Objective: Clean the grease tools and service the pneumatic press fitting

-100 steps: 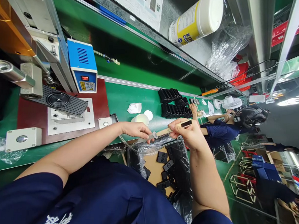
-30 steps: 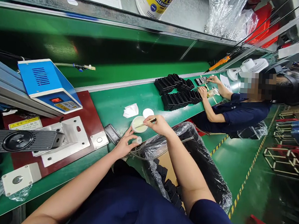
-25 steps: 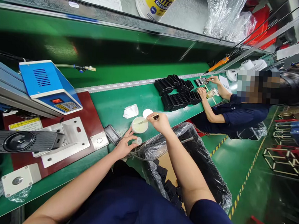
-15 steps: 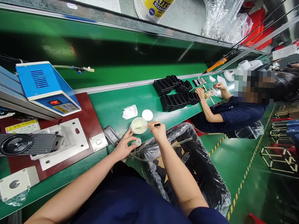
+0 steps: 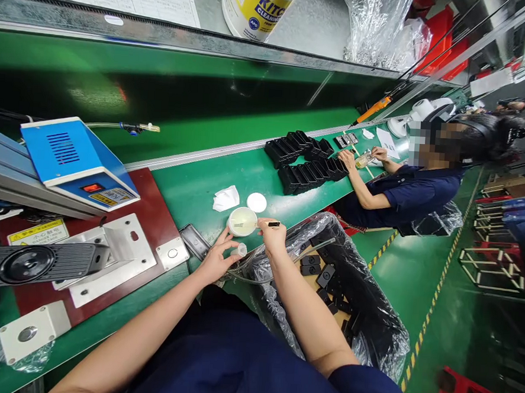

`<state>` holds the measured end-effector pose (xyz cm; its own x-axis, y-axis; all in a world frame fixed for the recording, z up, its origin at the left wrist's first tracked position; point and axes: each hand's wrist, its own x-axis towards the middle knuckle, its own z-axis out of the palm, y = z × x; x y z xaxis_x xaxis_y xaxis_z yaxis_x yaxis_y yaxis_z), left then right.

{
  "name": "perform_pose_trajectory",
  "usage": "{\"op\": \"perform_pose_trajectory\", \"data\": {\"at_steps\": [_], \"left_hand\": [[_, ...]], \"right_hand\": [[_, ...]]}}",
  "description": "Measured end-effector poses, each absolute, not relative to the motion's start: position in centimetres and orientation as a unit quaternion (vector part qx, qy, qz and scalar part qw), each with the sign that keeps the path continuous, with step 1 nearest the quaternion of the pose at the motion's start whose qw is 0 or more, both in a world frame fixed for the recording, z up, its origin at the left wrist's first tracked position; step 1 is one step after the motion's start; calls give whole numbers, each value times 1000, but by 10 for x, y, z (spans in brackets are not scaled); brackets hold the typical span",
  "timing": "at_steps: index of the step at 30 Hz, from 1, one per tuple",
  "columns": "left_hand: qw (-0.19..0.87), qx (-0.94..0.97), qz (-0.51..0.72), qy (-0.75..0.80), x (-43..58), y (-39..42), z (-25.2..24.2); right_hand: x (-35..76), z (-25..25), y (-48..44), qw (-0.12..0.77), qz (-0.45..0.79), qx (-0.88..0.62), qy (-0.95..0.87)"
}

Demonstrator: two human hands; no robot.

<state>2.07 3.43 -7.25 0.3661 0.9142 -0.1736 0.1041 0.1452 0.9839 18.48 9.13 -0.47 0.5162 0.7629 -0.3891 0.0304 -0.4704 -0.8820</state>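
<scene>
My right hand (image 5: 272,235) pinches a thin stick with a black end (image 5: 266,224), its pale tip resting in a small white cup (image 5: 242,221) on the green bench. My left hand (image 5: 216,259) sits at the bench edge just below the cup, fingers curled round a small clear piece (image 5: 241,250) joined to a clear tube (image 5: 257,277). The cup's white lid (image 5: 257,202) lies beside it.
A folded white tissue (image 5: 225,198) lies left of the lid. A blue box (image 5: 75,160) and a press fixture with a black speaker grille (image 5: 36,262) stand at left. A plastic-lined bin of black parts (image 5: 328,277) sits at my knees. A co-worker (image 5: 405,187) works beyond rows of black trays (image 5: 306,163).
My hands came down from mid-air to the bench. The stick's tip went into the white cup and has drawn back toward me a little; the left hand stays at the edge.
</scene>
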Motion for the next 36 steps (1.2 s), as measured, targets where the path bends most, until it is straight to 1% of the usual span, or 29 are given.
{"op": "perform_pose_trajectory", "data": {"at_steps": [13, 17, 22, 26, 29, 36], "left_hand": [[609, 545, 335, 469, 16, 34, -74], [577, 526, 358, 512, 7, 30, -67], [524, 530, 370, 555, 1, 38, -50], [518, 525, 362, 570, 6, 50, -41], [521, 522, 376, 561, 12, 55, -34], [508, 529, 417, 537, 18, 54, -20]], "right_hand": [[204, 13, 74, 519, 442, -714, -157], [210, 36, 67, 549, 443, -691, -161], [217, 84, 54, 576, 437, -661, -201], [228, 125, 41, 569, 449, -635, -269], [234, 145, 35, 551, 456, -619, -323], [232, 155, 38, 504, 441, -632, -388]]}}
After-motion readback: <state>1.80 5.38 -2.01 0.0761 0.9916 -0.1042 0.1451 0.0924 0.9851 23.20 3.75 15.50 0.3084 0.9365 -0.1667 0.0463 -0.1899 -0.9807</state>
